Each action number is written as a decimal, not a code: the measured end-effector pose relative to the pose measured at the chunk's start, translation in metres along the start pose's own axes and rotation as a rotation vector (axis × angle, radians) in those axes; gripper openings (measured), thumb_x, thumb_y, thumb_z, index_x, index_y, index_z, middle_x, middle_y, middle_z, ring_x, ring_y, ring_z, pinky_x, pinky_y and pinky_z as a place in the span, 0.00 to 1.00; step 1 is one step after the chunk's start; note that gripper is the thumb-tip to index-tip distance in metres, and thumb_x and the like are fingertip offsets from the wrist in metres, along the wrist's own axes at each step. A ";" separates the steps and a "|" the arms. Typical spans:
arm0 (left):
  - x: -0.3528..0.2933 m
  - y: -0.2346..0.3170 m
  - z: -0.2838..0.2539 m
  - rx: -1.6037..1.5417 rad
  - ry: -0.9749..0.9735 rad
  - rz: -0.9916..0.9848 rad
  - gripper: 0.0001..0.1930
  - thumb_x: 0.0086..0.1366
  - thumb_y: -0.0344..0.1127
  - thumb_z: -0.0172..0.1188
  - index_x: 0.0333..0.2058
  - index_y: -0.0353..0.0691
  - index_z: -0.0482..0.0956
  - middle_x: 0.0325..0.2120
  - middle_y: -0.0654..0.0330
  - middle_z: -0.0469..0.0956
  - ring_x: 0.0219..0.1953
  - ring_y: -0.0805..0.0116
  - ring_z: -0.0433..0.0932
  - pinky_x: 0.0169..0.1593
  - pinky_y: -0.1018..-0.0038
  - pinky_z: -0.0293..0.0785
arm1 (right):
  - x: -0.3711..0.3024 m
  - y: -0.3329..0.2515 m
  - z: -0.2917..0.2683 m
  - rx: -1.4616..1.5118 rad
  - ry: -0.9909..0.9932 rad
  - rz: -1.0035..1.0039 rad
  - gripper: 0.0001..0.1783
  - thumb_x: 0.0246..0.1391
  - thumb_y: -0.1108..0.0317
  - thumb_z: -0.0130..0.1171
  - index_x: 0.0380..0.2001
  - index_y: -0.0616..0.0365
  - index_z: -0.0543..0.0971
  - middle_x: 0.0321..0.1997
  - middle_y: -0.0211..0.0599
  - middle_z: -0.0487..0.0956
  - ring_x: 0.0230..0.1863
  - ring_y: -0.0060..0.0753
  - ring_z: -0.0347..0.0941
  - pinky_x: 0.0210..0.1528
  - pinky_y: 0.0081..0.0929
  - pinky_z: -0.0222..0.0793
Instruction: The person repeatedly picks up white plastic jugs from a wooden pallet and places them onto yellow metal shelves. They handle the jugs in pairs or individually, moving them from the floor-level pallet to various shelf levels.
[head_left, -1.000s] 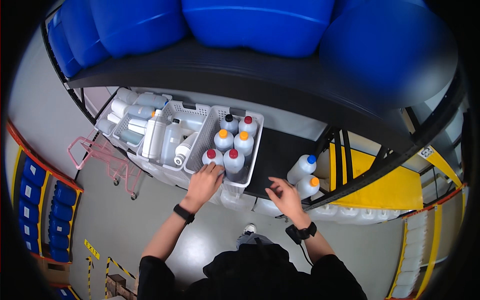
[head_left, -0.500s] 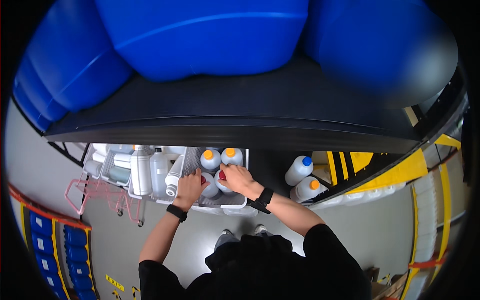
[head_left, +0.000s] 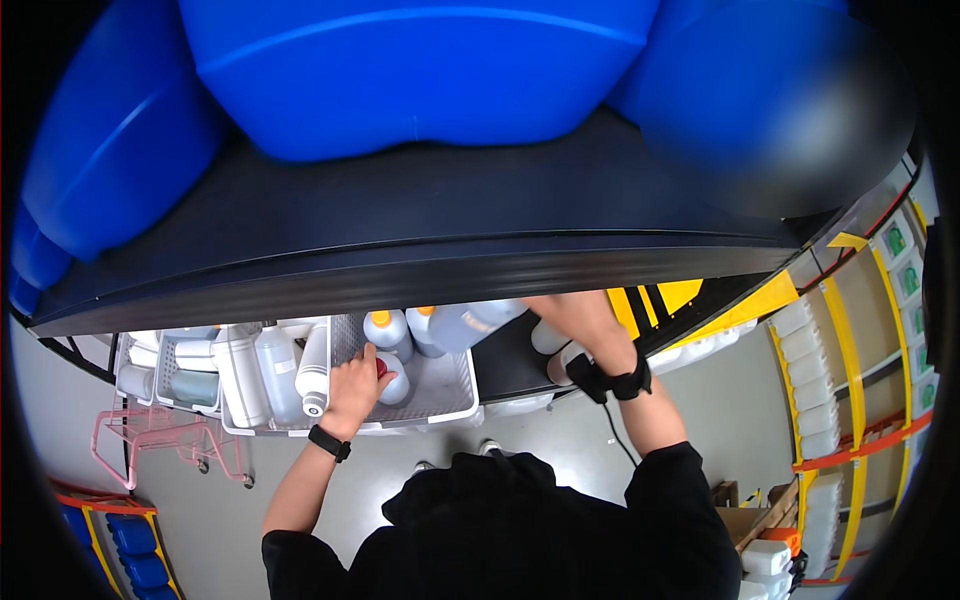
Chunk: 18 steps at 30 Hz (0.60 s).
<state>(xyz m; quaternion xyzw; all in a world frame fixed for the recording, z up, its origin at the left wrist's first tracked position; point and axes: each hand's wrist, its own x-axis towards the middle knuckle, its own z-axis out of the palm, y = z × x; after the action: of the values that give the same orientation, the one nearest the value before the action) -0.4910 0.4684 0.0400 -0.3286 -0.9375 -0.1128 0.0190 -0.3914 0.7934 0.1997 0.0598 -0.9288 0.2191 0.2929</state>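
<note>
My left hand (head_left: 352, 392) closes round the red cap of a translucent bottle (head_left: 396, 384) standing in a light grey plastic basket (head_left: 473, 385). Up and to the right, my right hand (head_left: 578, 318) grips another translucent bottle (head_left: 472, 326) by its top end; this one is tilted nearly sideways above the basket's right side, and its cap is hidden in my fingers. Two bottles with orange caps (head_left: 392, 338) stand at the back of the basket, partly under the shelf edge. Beside the basket, white bottles (head_left: 547, 337) are partly covered by my right hand and wrist.
A black upper shelf (head_left: 420, 215) with big blue containers (head_left: 420, 80) overhangs the work area. To the left are baskets holding several white and grey bottles (head_left: 275, 375). A pink wire cart (head_left: 165, 440) stands on the floor. Storage racks (head_left: 850, 380) line the right.
My right hand has lifted its bottle out of its upright place and swung it right, tilting it. My left hand stays on its red-capped bottle. The view has shifted slightly.
</note>
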 end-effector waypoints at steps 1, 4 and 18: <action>0.001 0.001 0.000 -0.004 -0.002 -0.001 0.26 0.60 0.49 0.69 0.44 0.34 0.70 0.30 0.47 0.83 0.31 0.46 0.84 0.33 0.56 0.80 | -0.001 0.016 -0.004 -0.083 -0.024 0.003 0.18 0.52 0.61 0.71 0.43 0.60 0.83 0.37 0.41 0.84 0.39 0.42 0.81 0.43 0.37 0.76; 0.000 0.000 0.002 -0.003 0.007 -0.004 0.26 0.60 0.49 0.69 0.45 0.34 0.71 0.31 0.48 0.83 0.31 0.48 0.84 0.32 0.58 0.80 | -0.007 0.061 -0.006 -0.234 -0.081 -0.003 0.19 0.51 0.61 0.72 0.43 0.60 0.83 0.37 0.42 0.84 0.40 0.42 0.80 0.44 0.37 0.75; -0.012 0.010 0.005 0.035 0.003 -0.093 0.27 0.61 0.49 0.68 0.48 0.35 0.70 0.36 0.51 0.82 0.34 0.52 0.85 0.34 0.62 0.80 | -0.046 0.205 0.068 -0.363 -0.360 0.097 0.23 0.46 0.60 0.75 0.44 0.60 0.83 0.41 0.45 0.83 0.43 0.46 0.79 0.48 0.37 0.74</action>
<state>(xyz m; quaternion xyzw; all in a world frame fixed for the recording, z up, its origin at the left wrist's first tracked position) -0.4751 0.4699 0.0357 -0.2842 -0.9535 -0.0978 0.0209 -0.4382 0.9460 0.0477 -0.0002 -0.9918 0.0485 0.1180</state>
